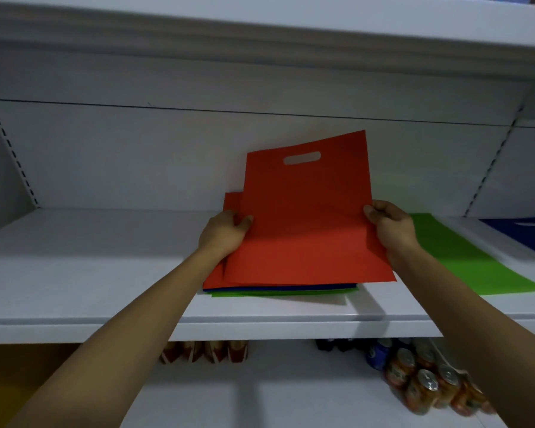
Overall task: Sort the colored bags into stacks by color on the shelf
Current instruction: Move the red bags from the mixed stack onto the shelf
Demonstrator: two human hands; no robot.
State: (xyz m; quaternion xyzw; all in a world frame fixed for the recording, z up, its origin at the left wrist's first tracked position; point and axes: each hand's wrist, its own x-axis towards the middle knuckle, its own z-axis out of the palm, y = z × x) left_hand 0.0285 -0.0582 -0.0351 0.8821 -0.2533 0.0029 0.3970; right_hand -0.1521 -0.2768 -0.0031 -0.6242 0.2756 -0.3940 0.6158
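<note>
Both: left hand [226,233], right hand [391,227] pinch red bag [303,211] sides; handle end raised rearward.

Just one camera here, worn on the head. It faces the white shelf [74,273] pretty much square on and tilts a bit downward, so the board is seen from just above its front edge. It sits close: both forearms come in from the bottom corners, and the left hand [224,233] and right hand [389,227] meet near mid-frame on the red bag [303,217]. The lens is wide, so the upper shelf [260,35] bows across the top and the slotted uprights [10,149] lean outward. Low down it also catches the cans [426,384] on the level below.
</note>
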